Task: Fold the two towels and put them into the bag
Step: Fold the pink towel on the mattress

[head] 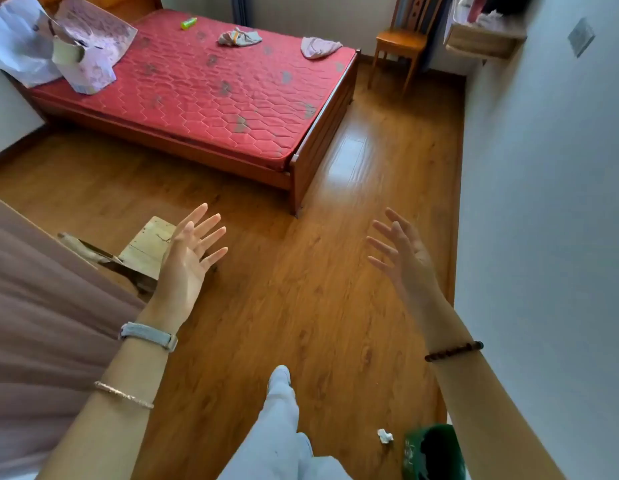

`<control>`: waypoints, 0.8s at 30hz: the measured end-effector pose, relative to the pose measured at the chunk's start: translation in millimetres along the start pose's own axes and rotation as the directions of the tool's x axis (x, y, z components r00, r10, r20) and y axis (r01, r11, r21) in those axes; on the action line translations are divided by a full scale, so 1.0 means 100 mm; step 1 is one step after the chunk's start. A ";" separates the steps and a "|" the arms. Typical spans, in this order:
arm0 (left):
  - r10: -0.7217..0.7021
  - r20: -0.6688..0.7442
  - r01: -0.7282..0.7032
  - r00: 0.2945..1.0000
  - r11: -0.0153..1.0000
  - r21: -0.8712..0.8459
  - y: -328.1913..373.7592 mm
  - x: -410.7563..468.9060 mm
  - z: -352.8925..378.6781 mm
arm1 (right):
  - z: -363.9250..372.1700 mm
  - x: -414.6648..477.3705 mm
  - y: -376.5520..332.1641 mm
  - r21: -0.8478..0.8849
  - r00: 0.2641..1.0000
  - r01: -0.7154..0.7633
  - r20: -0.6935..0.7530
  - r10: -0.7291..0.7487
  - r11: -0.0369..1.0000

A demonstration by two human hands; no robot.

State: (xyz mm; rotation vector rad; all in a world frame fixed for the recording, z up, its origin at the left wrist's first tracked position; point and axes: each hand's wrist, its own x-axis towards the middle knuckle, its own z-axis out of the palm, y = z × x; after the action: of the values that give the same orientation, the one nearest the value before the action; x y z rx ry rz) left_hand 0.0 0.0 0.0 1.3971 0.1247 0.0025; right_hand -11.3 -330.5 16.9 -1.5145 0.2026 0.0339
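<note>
Two crumpled towels lie on the far end of the red mattress (204,95): a grey towel (239,37) and, to its right near the corner, a pale pink towel (318,47). A pale patterned paper bag (90,46) stands at the near left end of the mattress, top open. My left hand (192,247) and my right hand (401,252) are raised over the wooden floor, well short of the bed. Both have fingers spread and hold nothing.
A green tube (189,23) lies on the mattress. A wooden chair (401,43) stands beyond the bed. A white wall (543,202) runs along the right, a small wooden stool (147,247) is at left. A green bin (429,452) and crumpled paper (385,435) lie near my feet.
</note>
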 end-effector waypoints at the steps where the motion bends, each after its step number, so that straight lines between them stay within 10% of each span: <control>1: -0.007 -0.002 0.007 1.000 1.000 -0.002 0.00 0.04 0.02 | 0.02 0.01 -0.02 0.000 1.000 -0.012 -0.008 0.012 1.000; 24: 0.055 0.099 -0.055 0.994 0.998 -0.001 0.26 2.64 0.14 | 0.37 2.36 -0.32 0.098 0.996 0.014 -0.086 -0.005 0.995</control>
State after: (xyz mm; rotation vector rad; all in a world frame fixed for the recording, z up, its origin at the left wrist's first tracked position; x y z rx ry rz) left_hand 265.3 10.4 4.9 1.3998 0.0038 -0.0210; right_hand 229.2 -320.3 13.9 -1.4193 0.2621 -0.0480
